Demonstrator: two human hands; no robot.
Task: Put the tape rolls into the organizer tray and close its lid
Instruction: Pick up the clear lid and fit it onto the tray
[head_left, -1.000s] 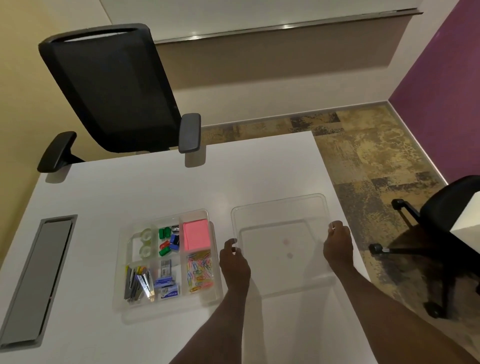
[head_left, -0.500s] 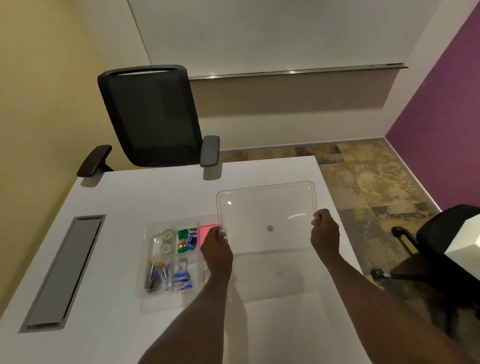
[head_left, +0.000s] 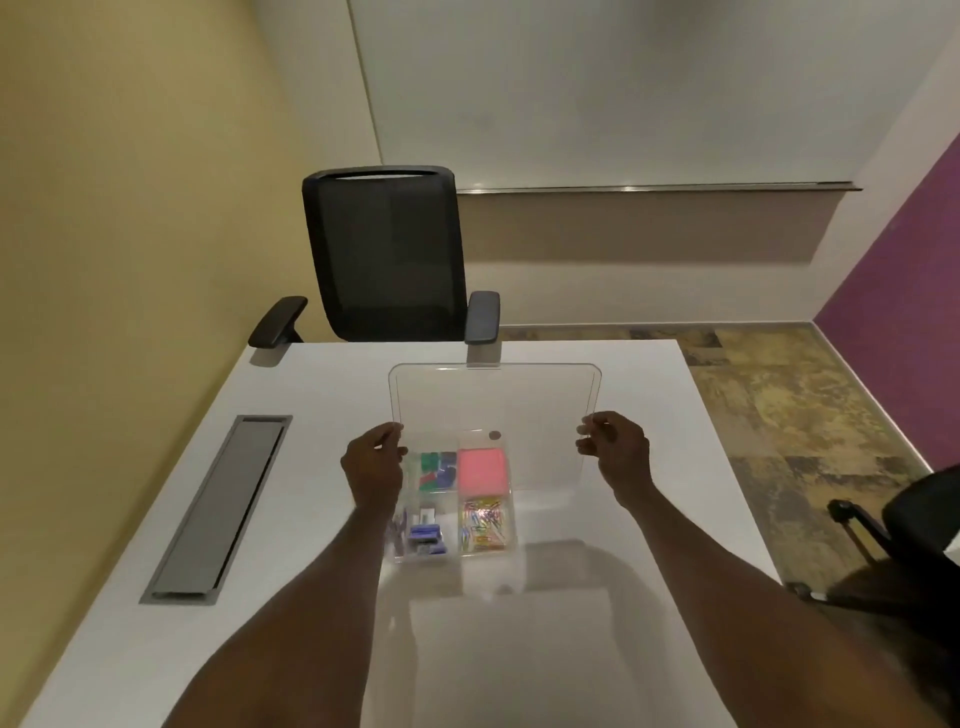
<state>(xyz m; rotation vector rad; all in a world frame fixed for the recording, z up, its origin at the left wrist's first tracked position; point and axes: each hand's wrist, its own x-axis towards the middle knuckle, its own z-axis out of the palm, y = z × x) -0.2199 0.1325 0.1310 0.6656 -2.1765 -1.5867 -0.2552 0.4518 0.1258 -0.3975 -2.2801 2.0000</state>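
Got the clear lid (head_left: 496, 410) pinched by its side edges, left hand (head_left: 375, 467) and right hand (head_left: 617, 453), held tilted above the tray (head_left: 511, 525) on the white surface (head_left: 311, 426). Tape rolls are probably hidden behind my left hand.

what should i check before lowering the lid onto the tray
1. Grip: left hand and right hand each pinch a side edge of the clear lid: ok.
2. Lid over organizer tray: offset to the right and far side: not ok.
3. Lid level: tilted toward the camera: not ok.
4. Tape rolls inside: hidden behind the left hand: cannot tell.
5. Pink notes and paper clips below rim: cannot tell.
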